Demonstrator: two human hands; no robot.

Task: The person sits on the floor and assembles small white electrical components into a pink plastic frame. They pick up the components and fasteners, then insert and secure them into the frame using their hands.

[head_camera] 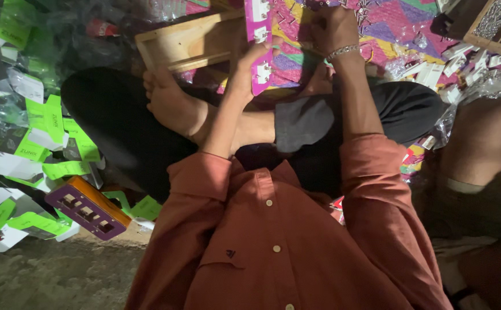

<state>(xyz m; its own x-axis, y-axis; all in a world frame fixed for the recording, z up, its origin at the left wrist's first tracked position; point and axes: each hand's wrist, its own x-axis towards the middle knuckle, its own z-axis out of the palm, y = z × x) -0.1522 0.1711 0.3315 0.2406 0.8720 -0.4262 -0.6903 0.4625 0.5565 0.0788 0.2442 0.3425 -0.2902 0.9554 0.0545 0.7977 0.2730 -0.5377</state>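
Green-and-white card packages (44, 123) lying heaped at frame left; purple-and-orange box (88, 208) lower left. Left hand (249, 72) grasping long pink backing card (258, 43), long axis running vertically; right hand (333, 28) clenching, contents indiscernible.

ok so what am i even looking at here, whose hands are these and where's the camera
There is no machine here. One camera sits on a person's head and looks straight down, so you see their rust shirt, crossed legs and both bare hands. The left hand holds a pink strip with white parts on it, in a closed grip. The right hand reaches down to a patterned cloth; whether it holds anything cannot be seen. A wooden tray lies ahead, green and white packets are scattered at one side, and a purple block lies near them.
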